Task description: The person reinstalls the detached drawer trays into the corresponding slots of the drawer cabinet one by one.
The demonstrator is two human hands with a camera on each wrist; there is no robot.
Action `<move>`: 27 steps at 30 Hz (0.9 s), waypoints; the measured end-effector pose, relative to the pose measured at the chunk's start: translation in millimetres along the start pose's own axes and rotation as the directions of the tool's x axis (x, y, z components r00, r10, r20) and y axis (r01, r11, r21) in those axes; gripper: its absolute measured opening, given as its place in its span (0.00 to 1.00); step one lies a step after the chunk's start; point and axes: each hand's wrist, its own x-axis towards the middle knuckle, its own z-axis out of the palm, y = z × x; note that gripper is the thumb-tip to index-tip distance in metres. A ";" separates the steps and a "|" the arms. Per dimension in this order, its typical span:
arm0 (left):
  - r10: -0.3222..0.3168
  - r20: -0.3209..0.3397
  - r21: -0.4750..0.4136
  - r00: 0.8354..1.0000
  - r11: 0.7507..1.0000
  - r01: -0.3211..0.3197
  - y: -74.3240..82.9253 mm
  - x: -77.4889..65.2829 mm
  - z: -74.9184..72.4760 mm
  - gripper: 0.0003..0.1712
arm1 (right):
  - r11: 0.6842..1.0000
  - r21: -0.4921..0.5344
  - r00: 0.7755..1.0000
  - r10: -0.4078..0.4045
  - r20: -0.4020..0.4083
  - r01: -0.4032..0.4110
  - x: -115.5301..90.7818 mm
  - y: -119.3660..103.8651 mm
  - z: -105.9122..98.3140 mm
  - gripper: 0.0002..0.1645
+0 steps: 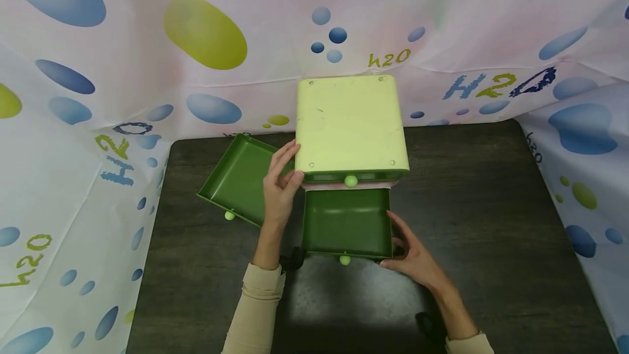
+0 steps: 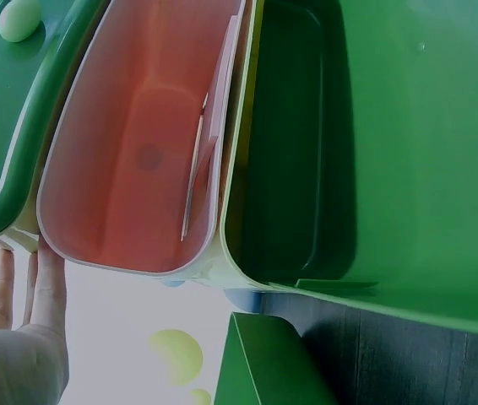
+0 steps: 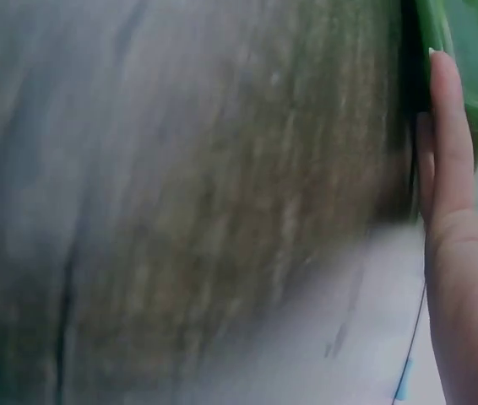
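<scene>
A pale yellow-green drawer cabinet (image 1: 349,124) stands at the back of the table. My left hand (image 1: 280,193) rests against its left side, fingers fairly straight, thumb near the front edge. The top green drawer (image 2: 2,135) is closed. Below it, in the left wrist view, shows a hollow pink-walled compartment (image 2: 150,118). From the lowest level a green drawer (image 1: 346,223) sticks out, with nothing visible inside. My right hand (image 1: 415,261) touches this drawer's right side with extended fingers, the thumb by the front corner. A round light-green knob (image 1: 345,260) sits on its front.
A second green drawer (image 1: 241,176) lies at an angle on the dark wooden table (image 1: 467,195), left of the cabinet and close to my left hand. A white sheet (image 1: 275,48) printed with blue and green blobs hangs behind and along both sides.
</scene>
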 end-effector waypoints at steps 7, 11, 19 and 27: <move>-0.006 -0.001 0.000 1.000 1.000 0.006 -0.6 -1.2 1.7 0.39 | 0.996 -0.086 0.997 -0.015 -0.070 0.009 -0.5 -2.2 1.0 0.61; 0.012 -0.005 0.004 1.000 1.000 -0.012 -0.8 -1.7 1.4 0.39 | 0.990 -0.134 0.985 -0.058 -0.164 0.036 3.3 -0.4 2.2 0.56; 0.009 -0.002 0.001 1.000 1.000 -0.009 0.0 -1.6 1.2 0.39 | 0.990 -0.137 0.950 -0.073 -0.303 0.032 6.6 1.8 11.8 0.30; 0.006 -0.002 0.001 1.000 1.000 -0.006 0.9 -0.5 0.9 0.39 | 0.946 -0.314 0.919 -0.197 -0.343 0.086 4.8 -27.7 22.4 0.16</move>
